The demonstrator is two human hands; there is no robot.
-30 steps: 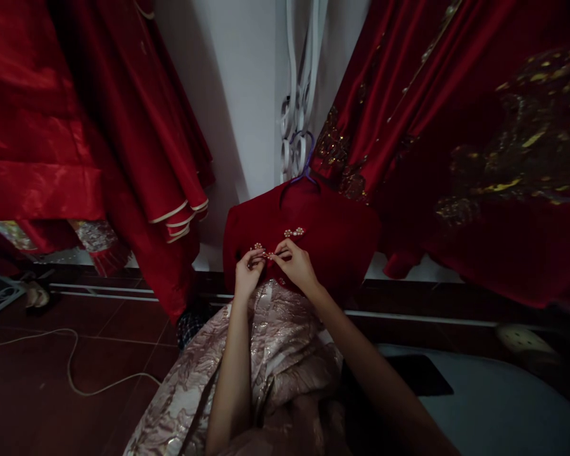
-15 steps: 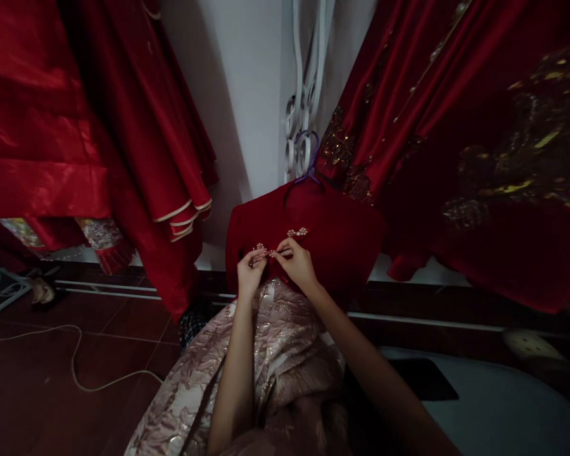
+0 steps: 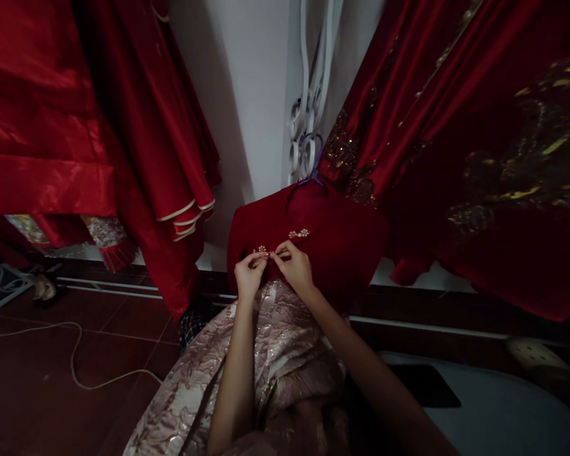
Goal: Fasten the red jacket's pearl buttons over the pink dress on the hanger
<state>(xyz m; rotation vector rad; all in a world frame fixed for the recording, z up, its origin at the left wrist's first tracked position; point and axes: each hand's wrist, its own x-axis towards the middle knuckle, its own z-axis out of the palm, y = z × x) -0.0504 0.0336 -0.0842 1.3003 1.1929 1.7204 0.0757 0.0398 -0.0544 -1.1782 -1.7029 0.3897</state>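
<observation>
A dark red jacket (image 3: 342, 237) hangs from a purple hanger (image 3: 315, 175). Pearl flower fasteners decorate its front: one pearl fastener (image 3: 299, 234) shows whole above my hands, and another (image 3: 260, 249) peeks out behind my left fingers. My left hand (image 3: 249, 275) and my right hand (image 3: 294, 266) meet at the jacket's front, thumbs and index fingers pinched together. Between the fingertips is a small part of a pearl fastener, mostly hidden. Below the jacket, a shiny pink brocade garment (image 3: 285, 354) spreads under my forearms.
Red garments (image 3: 147, 126) hang at the left, and a gold-embroidered red gown (image 3: 456, 158) at the right. A white scrolled metal stand (image 3: 306, 114) rises behind the hanger. On the tiled floor lie a cable (image 3: 76, 361) and shoes (image 3: 45, 288). A black flat object (image 3: 425, 385) rests on a pale surface at lower right.
The view has shifted slightly, so the hanging clothes sit a little further right. Both hands stay pinched at the same fastener, with only small finger movement.
</observation>
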